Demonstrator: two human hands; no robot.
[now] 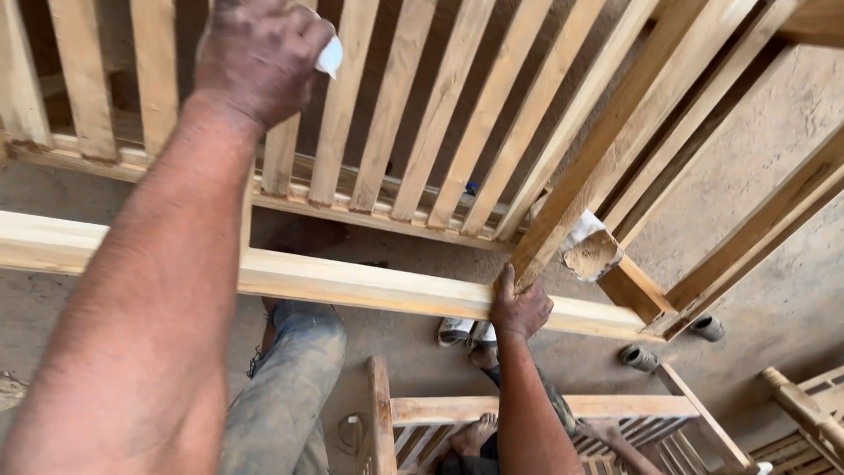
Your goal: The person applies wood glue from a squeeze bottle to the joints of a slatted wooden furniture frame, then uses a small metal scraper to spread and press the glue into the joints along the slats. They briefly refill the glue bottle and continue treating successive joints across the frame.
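Pale wood slats (pixel 457 114); grey-blue jeans (pixel 290 387)

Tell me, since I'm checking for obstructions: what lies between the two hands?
In the head view, wooden slats and their bottom rail lie between the left hand and right hand.

A slatted panel (pixel 422 132) stands behind the rail (pixel 352 283), chair frame (pixel 527 413) below.

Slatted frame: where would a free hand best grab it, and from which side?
Grip the long bottom rail of the slatted frame from below, left of the right hand. It is a straight, bare bar with open edges; the slats look thin and closely spaced.
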